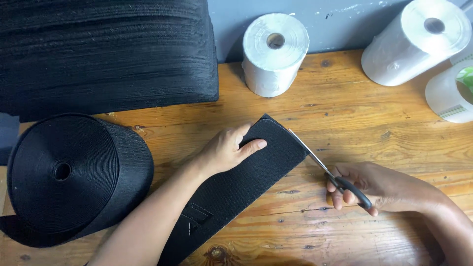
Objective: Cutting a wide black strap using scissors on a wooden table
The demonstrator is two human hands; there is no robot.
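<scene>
L hand (227, 150) is pressing flat on the far end of a wide black elastic strap (236, 184), fingers spread slightly and thumb along the strap face, pinning it and gripping nothing. R hand (382, 187) is closed round the dark handles of the scissors (327, 172), fingers through the loops, w/ the blades looking shut or nearly so; the tip is lying along the strap's far-right end edge. Progress, judging from layout: the end edge is looking straight and clean, no offcut visible on the wooden table (354, 118), so can't tell if a cut is just finishing or not started; the strip is running out of frame at the near edge, so its link to the big black strap roll (74, 177) at near left isn't visible. Strap is lying flat mid-table, long axis diagonal from near-left to far-right, free end pointing far-right toward the white rolls. Scissors are running crosswise to that, handles near-right, tip far-left. Behind: black webbing stack (103, 54) at far left, white roll (273, 51) far centre standing just beyond the strap end, bigger plastic film roll (416, 42) far right, clear tape roll (451, 93) at right edge.
</scene>
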